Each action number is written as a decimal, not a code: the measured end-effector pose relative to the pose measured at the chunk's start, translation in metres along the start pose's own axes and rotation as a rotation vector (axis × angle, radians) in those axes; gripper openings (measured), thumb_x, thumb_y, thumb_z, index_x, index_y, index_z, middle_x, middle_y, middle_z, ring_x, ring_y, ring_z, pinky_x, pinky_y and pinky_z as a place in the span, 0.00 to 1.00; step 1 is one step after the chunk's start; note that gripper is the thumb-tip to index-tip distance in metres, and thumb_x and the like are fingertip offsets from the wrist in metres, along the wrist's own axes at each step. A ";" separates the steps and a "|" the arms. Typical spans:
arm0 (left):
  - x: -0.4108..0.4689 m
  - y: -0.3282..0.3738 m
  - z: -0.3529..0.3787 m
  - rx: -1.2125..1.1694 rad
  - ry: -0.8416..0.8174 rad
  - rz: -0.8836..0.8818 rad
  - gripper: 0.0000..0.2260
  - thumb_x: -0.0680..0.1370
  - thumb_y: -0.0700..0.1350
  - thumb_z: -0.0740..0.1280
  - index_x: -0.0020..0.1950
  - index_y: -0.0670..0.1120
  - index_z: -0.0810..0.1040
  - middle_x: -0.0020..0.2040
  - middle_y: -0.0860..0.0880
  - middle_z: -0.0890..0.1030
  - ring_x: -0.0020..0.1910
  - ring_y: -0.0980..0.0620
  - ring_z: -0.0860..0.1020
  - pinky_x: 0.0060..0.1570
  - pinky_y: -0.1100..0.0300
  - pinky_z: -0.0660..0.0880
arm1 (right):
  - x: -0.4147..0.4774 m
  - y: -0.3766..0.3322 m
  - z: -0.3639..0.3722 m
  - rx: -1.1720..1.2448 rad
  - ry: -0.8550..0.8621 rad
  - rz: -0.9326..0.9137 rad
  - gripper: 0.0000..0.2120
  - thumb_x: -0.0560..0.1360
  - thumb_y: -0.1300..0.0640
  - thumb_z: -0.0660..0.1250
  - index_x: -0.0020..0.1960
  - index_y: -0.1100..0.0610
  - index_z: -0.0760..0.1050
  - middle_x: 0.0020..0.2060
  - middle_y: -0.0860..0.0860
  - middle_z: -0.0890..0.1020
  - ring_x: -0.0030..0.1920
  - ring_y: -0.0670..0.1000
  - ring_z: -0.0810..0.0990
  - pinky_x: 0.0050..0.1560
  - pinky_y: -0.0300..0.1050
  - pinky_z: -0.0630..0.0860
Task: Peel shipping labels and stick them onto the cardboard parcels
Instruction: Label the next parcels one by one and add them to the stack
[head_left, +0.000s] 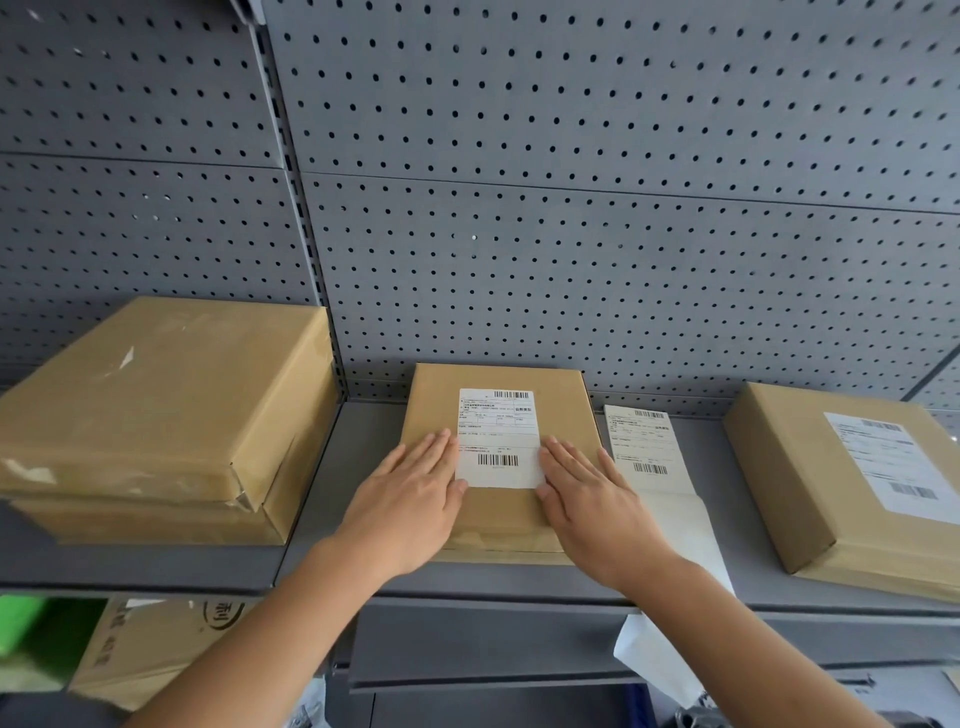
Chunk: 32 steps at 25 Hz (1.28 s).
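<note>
Barcoded label (497, 437) lies on parcel (498, 519), flat hands flanking; print unreadable.

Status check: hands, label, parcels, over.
Left hand and right hand flat, pressing the label onto the middle parcel. Right parcel labelled, left parcel bare. Label strip waits alongside. Nothing blocking.

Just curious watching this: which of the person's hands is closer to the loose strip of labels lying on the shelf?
Right. The right hand lies on the middle parcel right beside the label strip; the left hand lies flat across the parcel's other side.
</note>
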<state>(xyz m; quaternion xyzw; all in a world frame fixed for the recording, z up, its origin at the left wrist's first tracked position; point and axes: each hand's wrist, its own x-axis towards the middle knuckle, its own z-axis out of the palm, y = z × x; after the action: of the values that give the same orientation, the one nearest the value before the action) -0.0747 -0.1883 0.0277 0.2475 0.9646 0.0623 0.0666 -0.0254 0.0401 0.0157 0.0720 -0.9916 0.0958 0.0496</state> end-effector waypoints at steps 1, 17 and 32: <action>-0.003 0.002 -0.002 -0.015 0.006 0.005 0.27 0.86 0.56 0.41 0.83 0.48 0.40 0.83 0.53 0.40 0.81 0.59 0.40 0.80 0.56 0.40 | -0.002 -0.003 -0.003 0.010 0.008 -0.007 0.36 0.77 0.41 0.35 0.80 0.54 0.58 0.80 0.47 0.58 0.79 0.46 0.53 0.76 0.45 0.40; -0.037 -0.007 0.005 -0.053 -0.008 -0.022 0.32 0.79 0.62 0.32 0.81 0.51 0.36 0.81 0.56 0.35 0.80 0.61 0.36 0.79 0.58 0.38 | -0.039 0.005 0.003 0.005 0.020 -0.019 0.29 0.82 0.42 0.42 0.80 0.50 0.57 0.78 0.41 0.55 0.78 0.41 0.52 0.77 0.44 0.42; -0.032 0.042 -0.010 -1.271 0.215 -0.373 0.15 0.81 0.52 0.68 0.67 0.60 0.71 0.58 0.62 0.81 0.58 0.63 0.78 0.47 0.67 0.69 | -0.043 0.023 -0.046 1.160 0.117 0.637 0.21 0.80 0.53 0.65 0.71 0.42 0.66 0.60 0.39 0.79 0.57 0.40 0.78 0.53 0.37 0.73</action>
<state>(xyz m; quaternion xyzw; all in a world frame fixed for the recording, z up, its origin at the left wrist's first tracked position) -0.0288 -0.1681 0.0471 -0.0181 0.7682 0.6299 0.1126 0.0177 0.0774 0.0513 -0.2150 -0.7477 0.6278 0.0256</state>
